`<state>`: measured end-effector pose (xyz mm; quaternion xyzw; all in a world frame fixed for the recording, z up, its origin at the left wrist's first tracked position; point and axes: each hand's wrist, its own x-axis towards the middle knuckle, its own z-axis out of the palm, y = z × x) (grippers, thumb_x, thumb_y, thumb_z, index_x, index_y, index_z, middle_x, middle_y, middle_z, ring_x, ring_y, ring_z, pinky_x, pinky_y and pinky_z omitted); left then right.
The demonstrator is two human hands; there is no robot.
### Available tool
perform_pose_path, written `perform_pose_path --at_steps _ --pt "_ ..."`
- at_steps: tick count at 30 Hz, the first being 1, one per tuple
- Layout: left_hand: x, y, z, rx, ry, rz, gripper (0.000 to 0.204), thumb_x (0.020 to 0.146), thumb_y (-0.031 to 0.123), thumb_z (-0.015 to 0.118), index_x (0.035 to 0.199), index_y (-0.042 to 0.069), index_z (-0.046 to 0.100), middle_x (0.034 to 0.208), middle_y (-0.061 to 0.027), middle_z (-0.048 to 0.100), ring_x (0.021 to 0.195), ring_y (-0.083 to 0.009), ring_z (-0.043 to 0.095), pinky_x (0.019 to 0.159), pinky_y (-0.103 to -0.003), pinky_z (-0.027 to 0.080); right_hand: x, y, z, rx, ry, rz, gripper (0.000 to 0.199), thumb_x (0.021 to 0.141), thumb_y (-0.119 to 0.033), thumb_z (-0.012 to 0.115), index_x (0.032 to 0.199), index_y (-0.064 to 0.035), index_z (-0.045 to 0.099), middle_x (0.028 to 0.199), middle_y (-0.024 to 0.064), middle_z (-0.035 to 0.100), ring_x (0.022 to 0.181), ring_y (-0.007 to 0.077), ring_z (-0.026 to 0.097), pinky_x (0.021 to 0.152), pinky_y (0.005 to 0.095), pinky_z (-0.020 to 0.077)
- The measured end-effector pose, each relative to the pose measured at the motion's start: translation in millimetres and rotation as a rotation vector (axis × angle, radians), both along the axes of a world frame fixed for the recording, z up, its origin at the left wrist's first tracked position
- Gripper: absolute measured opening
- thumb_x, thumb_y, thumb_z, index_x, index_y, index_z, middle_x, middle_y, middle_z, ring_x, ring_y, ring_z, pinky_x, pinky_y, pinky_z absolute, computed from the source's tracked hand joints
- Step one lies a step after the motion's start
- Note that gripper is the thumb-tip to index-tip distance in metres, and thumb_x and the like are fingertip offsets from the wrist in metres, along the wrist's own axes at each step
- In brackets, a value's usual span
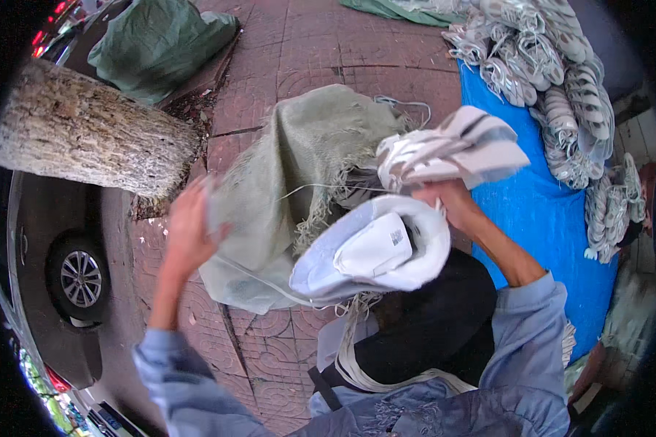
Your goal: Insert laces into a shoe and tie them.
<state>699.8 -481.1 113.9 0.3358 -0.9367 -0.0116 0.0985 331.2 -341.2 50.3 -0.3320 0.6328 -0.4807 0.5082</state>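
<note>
While my right hand (452, 205) closes around a bundle of cream-and-grey shoe uppers (452, 149), my left hand (194, 227) hangs out to the far side, thumb apart from its blurred fingers. A thin white cord (259, 275) runs slantwise toward that left hand, drawn fairly straight, perhaps by a pull from it; with this much blur, I cannot tell whether my fingers pinch it.

The bundle sits above my dark-clad knee (430, 313), likely because that spot brings the work close to both arms. Just below the grip, a white padded shoe piece (372, 251) turns its hollow, rounded opening upward, its lining smooth and its wall thick and soft. Loose pale strands (356, 357) drape across my lap, seemingly kept there for easy reach.

Ahead lies a coarse green woven sack (270, 156), its edge frayed into stringy fringe, limp on patterned red paving (270, 65). To my right, more ribbed, layered uppers (539, 65) are heaped on a slick blue tarp (547, 233), probably to spare them the dirt.
</note>
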Motion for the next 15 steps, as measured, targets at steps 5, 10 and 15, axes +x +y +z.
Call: perform_pose_path --at_steps 5,10,15 --pt "-116.8 -27.8 -84.6 -0.126 0.225 0.109 0.055 0.066 0.012 0.061 0.114 0.0 0.039 0.109 -0.0214 0.048 0.102 -0.0335 0.046 0.083 -0.042 0.037 -4.8 24.8 69.1 -0.106 0.002 -0.14 0.035 0.056 0.001 0.057 0.091 -0.0026 0.053 0.075 0.0016 0.052 0.061 0.0093 0.048 0.051 0.0201 0.0377" --pt "-72.8 -86.6 -133.9 0.13 0.401 0.407 0.018 0.072 0.007 0.047 0.086 0.002 0.057 0.071 -0.022 0.055 0.065 -0.0365 0.055 0.057 -0.043 0.043 -79.3 46.2 124.6 -0.204 -0.013 -0.358 0.021 0.055 -0.001 0.059 0.075 0.0005 0.058 0.066 0.0031 0.055 0.048 0.0089 0.047 0.044 0.0205 0.0344" --pt "72.1 -114.7 -122.9 -0.056 -0.124 0.681 0.024 0.075 0.013 0.042 0.095 0.01 0.056 0.07 -0.0196 0.057 0.065 -0.0342 0.058 0.056 -0.044 0.045 -174.9 96.9 193.2 -0.093 0.882 -0.147 0.026 0.066 -0.011 0.05 0.088 0.0019 0.055 0.073 0.0056 0.056 0.061 0.0112 0.052 0.053 0.0212 0.04"
